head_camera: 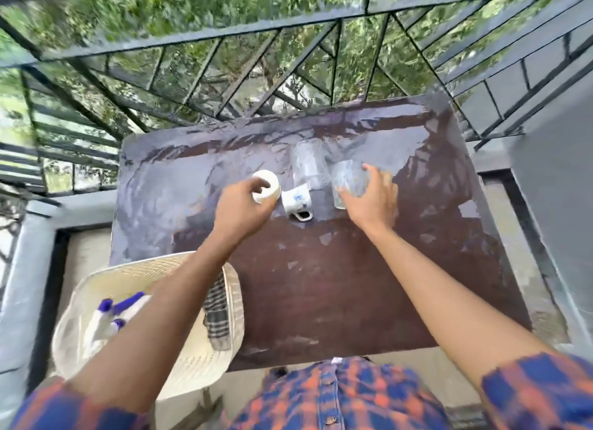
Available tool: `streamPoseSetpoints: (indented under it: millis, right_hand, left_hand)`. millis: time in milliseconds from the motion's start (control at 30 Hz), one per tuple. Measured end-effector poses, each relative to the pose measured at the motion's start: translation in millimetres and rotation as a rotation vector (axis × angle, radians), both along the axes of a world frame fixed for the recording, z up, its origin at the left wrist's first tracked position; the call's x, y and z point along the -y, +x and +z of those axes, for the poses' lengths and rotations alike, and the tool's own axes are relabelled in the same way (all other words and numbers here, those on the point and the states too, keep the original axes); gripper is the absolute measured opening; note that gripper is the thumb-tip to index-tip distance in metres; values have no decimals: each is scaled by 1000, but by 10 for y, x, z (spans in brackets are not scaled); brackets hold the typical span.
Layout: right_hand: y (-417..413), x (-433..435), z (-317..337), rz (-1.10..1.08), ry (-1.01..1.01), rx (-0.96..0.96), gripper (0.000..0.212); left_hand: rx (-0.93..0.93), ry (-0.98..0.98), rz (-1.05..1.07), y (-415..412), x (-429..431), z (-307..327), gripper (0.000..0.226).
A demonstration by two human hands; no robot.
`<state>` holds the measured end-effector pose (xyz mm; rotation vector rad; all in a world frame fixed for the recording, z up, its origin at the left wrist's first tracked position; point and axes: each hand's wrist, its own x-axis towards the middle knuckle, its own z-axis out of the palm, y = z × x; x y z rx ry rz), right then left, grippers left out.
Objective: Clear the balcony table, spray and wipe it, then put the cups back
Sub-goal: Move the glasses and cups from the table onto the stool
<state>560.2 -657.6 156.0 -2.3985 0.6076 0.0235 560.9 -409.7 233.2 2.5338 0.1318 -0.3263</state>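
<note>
Two hands busy near the table's (353,285) far edge: left hand (244,205) gripping white cup (268,185), right hand (372,198) wrapped round a glass (348,182), probably clearing, so lift both next.

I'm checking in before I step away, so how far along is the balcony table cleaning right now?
The table looks wet and streaked, which suggests spraying and wiping are done; the spray bottles and checked cloth sit in the basket. In hand: the left hand holds a white cup, the right hand a clear glass. A white mug and another glass are on the table. These two look like the last.
</note>
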Motion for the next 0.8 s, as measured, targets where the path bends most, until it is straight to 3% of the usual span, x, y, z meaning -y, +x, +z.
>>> streamPoseSetpoints:
  millis: [100, 267, 433, 633, 800]
  right_hand:
    - [149, 21, -21, 9, 37, -110, 83]
    - [429, 67, -75, 38, 98, -235, 104]
    - [548, 133, -143, 95, 146, -295, 109]
    - [545, 213, -202, 71, 226, -226, 99]
    - [504, 436, -204, 16, 435, -116, 107]
  left_hand:
    - [-74, -78, -18, 358, 476, -153, 57]
    - [-187, -61, 62, 895, 945, -447, 90]
    - [-310, -113, 196, 1150, 1104, -648, 114]
    - [-305, -128, 273, 1221, 1203, -731, 116]
    - [-276, -356, 397, 1279, 1204, -667, 111]
